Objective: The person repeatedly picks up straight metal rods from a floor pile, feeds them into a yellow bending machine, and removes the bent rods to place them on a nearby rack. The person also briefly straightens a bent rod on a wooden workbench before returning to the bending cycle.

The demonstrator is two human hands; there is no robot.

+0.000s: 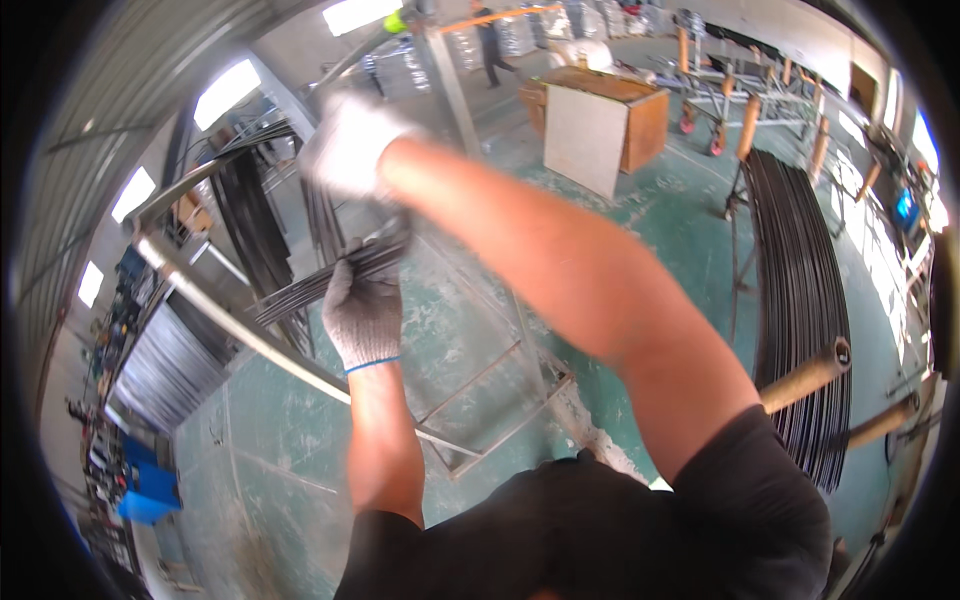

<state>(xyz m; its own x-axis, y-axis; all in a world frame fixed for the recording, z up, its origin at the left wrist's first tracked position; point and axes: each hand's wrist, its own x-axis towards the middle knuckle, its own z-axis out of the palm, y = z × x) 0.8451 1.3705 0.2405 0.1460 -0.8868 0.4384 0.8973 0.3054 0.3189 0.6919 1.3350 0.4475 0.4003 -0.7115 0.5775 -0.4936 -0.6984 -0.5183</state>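
We've got both hands gloved, white knit. Left hand (365,315) is fisted tight around a bundle of thin dark metal rods (325,280), gripping near one end; the rods fan out down and to the left from the fist, in front of the grey steel rack (235,330). Right hand (350,145) is up above the left one, reaching across our body, blurred. It looks curled around the upper part of the same rods, where darker strips hang below the glove, but we can't tell for sure how closed it is or whether it truly grips.

The rack's round tube runs diagonally from upper left down past the left wrist; its lower frame sits on the green painted floor (640,200).

To the right, well apart from the hands, a big stack of long dark rods (800,290) lies draped over a stand with wooden pegs (805,375). Further back there's a wooden crate (600,125), and beyond it a person (490,40) stands far off.
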